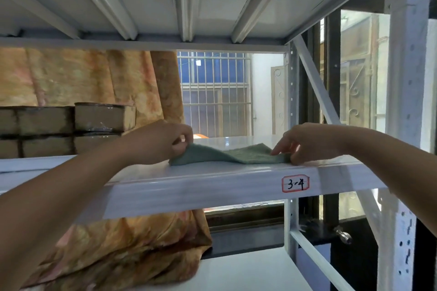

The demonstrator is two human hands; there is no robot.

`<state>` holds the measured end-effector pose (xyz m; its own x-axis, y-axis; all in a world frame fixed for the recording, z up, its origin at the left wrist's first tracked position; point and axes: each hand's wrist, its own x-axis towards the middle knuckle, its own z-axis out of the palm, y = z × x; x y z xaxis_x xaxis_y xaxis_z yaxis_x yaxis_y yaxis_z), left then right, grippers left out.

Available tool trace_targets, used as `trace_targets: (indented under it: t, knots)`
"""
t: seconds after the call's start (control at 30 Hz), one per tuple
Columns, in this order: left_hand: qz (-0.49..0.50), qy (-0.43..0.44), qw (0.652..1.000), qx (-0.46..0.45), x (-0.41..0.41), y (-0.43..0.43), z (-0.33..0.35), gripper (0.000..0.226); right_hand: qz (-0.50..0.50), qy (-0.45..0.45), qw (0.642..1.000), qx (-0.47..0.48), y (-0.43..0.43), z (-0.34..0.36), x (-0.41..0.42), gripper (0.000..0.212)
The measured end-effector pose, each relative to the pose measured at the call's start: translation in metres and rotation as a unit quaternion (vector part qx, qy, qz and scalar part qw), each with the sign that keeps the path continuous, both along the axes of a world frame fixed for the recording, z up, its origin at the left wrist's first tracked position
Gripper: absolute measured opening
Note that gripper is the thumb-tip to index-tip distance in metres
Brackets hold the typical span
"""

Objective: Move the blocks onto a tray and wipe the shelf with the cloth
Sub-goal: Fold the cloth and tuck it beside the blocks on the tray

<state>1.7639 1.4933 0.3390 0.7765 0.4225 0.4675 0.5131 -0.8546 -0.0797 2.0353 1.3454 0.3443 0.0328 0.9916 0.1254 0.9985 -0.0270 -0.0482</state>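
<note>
1. our left hand and right hand each pinch an end of the cloth, likely spreading it flat for wiping.
2. the cloth lies on the shelf, near its front edge.
3. blocks sit stacked left of the cloth.

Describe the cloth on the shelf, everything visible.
The cloth is a small grey-green towel-like piece with a fuzzy, napped surface. It lies mostly flat near the front edge of the white shelf, above the "3-4" label, right of the stacked blocks. Its left edge is lifted in a pinch grip by the left hand; the right hand holds its right end, fingers on top. The middle sags onto the shelf, slightly rumpled. No printing or tag shows.
</note>
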Motion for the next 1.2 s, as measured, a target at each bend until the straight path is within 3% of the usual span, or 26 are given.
trace_targets:
  t: [0.07, 0.2, 0.33, 0.5, 0.57, 0.73, 0.83, 0.93, 1.03, 1.2]
  knots:
    - [-0.001, -0.008, 0.999, -0.049, -0.007, 0.001, 0.001, 0.019, -0.009, -0.036, 0.999, 0.013, 0.001, -0.001, 0.0, 0.041]
    - [-0.042, -0.026, 0.989, -0.139, -0.023, 0.004, 0.004, 0.021, -0.02, -0.069, 0.995, 0.065, 0.007, -0.002, 0.001, 0.021]
    - [-0.077, -0.04, 0.977, -0.192, -0.041, 0.007, 0.013, 0.021, -0.03, -0.015, 0.99, 0.136, 0.008, 0.009, 0.0, 0.029]
    - [-0.088, -0.192, 0.944, -0.252, -0.048, 0.013, 0.027, 0.019, -0.039, 0.044, 0.976, 0.208, 0.018, 0.016, -0.014, 0.031]
    - [-0.086, -0.209, 0.95, -0.217, -0.046, 0.014, 0.035, 0.022, -0.029, 0.09, 0.965, 0.245, 0.022, 0.018, -0.021, 0.021]
    - [-0.034, -0.181, 0.98, -0.08, -0.034, 0.012, 0.054, 0.037, 0.012, 0.164, 0.955, 0.248, 0.032, 0.024, -0.04, 0.009]
    - [-0.035, -0.106, 0.977, -0.181, -0.026, 0.001, 0.051, 0.035, -0.02, 0.182, 0.956, 0.23, 0.044, 0.018, -0.048, 0.012]
    - [-0.052, 0.027, 0.947, -0.315, -0.024, -0.018, 0.035, 0.011, -0.041, 0.251, 0.945, 0.205, 0.05, 0.012, -0.047, 0.016]
    - [-0.071, 0.095, 0.951, -0.285, -0.023, -0.035, 0.022, 0.029, -0.05, 0.333, 0.924, 0.184, 0.048, 0.008, -0.042, 0.017]
    - [-0.04, 0.156, 0.97, -0.182, -0.018, -0.048, 0.008, 0.047, -0.04, 0.368, 0.905, 0.211, 0.042, 0.012, -0.039, 0.018]
